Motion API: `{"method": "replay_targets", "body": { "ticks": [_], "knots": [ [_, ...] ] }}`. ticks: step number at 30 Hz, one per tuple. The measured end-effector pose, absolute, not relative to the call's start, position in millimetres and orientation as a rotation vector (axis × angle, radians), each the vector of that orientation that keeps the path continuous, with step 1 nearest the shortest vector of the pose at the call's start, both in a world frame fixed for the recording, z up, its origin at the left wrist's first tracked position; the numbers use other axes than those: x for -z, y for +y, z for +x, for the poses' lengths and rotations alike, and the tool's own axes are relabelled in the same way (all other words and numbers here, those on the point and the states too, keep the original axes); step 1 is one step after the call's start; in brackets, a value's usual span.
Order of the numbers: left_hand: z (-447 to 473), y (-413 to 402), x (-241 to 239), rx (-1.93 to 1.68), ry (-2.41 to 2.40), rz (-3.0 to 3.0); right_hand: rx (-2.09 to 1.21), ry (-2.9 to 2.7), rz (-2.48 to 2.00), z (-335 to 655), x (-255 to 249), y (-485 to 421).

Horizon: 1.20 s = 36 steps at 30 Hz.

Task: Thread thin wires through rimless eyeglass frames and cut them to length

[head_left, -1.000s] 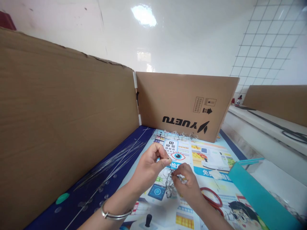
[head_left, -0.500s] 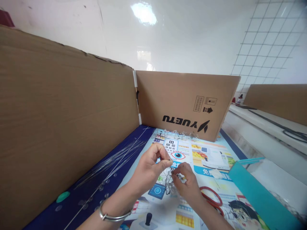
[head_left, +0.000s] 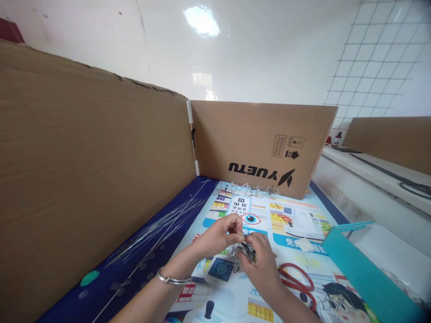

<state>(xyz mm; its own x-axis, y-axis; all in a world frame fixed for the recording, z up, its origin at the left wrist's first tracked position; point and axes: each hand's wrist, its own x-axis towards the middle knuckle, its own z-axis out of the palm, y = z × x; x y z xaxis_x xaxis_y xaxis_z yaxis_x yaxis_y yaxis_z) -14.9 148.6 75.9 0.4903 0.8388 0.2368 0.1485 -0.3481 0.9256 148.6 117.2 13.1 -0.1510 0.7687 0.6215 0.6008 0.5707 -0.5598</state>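
Note:
My right hand [head_left: 261,259] is closed around a tangled bundle of thin wire with clear, glassy pieces [head_left: 236,258], which hangs above the printed mat. At the top of that bundle, my left hand [head_left: 220,235] has thumb and forefinger pinched together. The tip of the pinch meets the wire strands, though the exact piece between the fingers is too small to make out. A silver bangle [head_left: 173,281] circles my left wrist. Beside my right forearm lies a pair of red-handled scissors [head_left: 296,287], partly covered by the arm.
Cardboard panels [head_left: 249,134] stand along the left and back. Several straight thin wires [head_left: 158,229] and small clear discs lie on the blue cloth [head_left: 182,220]. More wire pieces [head_left: 256,190] line the back panel. A teal box [head_left: 367,273] is at right, near a white scrap [head_left: 304,244].
My left hand has come down and closer to my right hand. My right hand now covers more of the wire bundle, and the dark strand that stretched between the fingers is out of sight.

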Motion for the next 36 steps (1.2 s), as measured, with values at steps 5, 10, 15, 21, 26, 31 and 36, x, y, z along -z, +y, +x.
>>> {"method": "replay_targets", "body": {
  "ticks": [5, 10, 15, 21, 26, 31, 36],
  "knots": [
    [-16, 151, -75, -0.913, 0.828, 1.841, -0.226, -1.874, -1.143, 149, -22, 115],
    [-19, 150, -77, -0.872, 0.8, 1.911, -0.203, -1.887, -1.137, 151, -26, 117],
    [-23, 148, -79, -0.778, 0.825, 2.203, -0.27, -1.826, -1.195, 151, -22, 119],
    [-19, 143, -80, -0.663, 0.987, 2.533, -0.278, -1.771, -1.255, 150, -16, 119],
    [-12, 134, -84, -0.585, 1.211, 2.61, -0.265, -1.779, -1.252, 151, -18, 118],
    [-4, 129, -83, -0.564, 1.324, 2.709, -0.231, -1.781, -1.266, 151, -19, 117],
    [-3, 129, -81, -0.581, 1.326, 2.702, -0.253, -1.777, -1.288, 149, -21, 115]
  ]
}}
